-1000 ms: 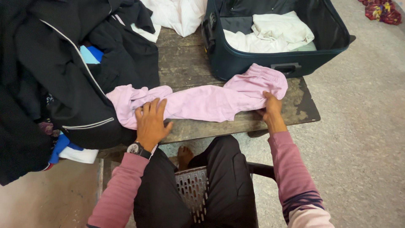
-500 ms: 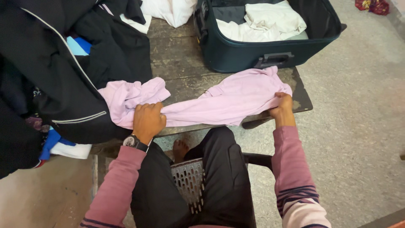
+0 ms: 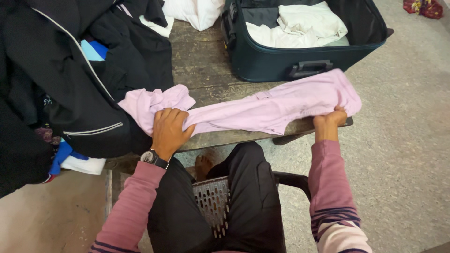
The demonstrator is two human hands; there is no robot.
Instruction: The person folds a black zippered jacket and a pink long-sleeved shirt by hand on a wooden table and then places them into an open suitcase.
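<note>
A pale pink garment lies stretched across the front of a worn wooden table. My left hand, a watch on its wrist, grips the garment near its bunched left end. My right hand clutches the garment's right end at the table's right front corner, so the cloth is pulled out long between the two hands.
A dark blue open suitcase with folded white cloth inside stands at the table's back right. A heap of black clothing covers the left side. More white cloth lies at the back. I sit on a chair on a concrete floor.
My right hand has pulled the garment's right end further right, to the table corner, stretching the cloth out. My left hand went from flat on the cloth to gripping it.
</note>
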